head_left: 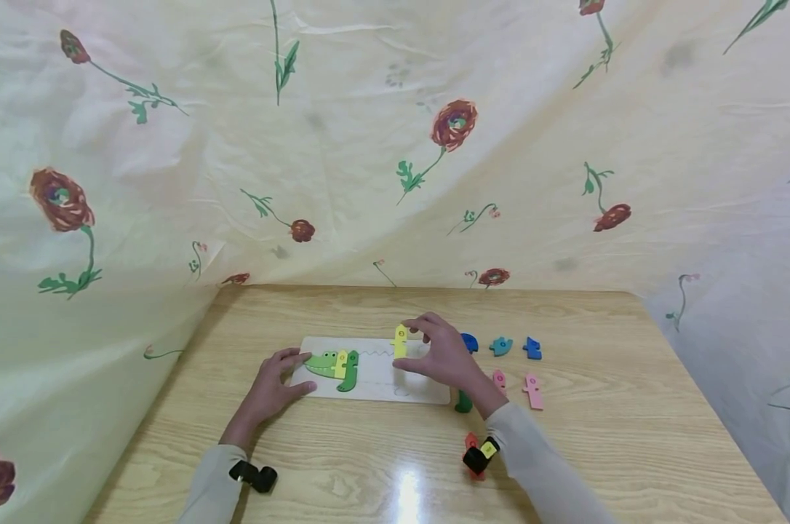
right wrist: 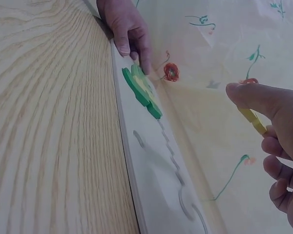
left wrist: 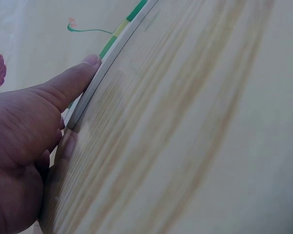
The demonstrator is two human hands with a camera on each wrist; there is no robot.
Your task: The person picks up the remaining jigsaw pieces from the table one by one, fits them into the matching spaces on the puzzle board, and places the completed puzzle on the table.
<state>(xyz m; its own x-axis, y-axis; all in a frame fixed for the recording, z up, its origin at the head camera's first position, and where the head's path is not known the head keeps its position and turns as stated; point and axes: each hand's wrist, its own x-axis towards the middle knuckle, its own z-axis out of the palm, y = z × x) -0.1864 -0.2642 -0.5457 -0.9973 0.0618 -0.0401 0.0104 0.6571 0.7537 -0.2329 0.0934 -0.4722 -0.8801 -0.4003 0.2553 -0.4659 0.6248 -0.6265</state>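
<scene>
Right hand (head_left: 439,352) pinches a yellow puzzle piece (head_left: 400,340) above the white board (head_left: 377,380). Left hand (head_left: 270,387), thumb and fingers spread wide, touches the board's end. In my head view, a green crocodile head (head_left: 321,365) lies on the board just beside the left hand; I see pink pieces (head_left: 533,391) on the tabletop (head_left: 631,437), right of the right hand.

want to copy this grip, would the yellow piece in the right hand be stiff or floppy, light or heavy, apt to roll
The yellow piece is probably stiff, since it looks straight where the right hand pinches it. It is likely light, being small and thin. Its flat shape suggests it would slide rather than roll.
</scene>
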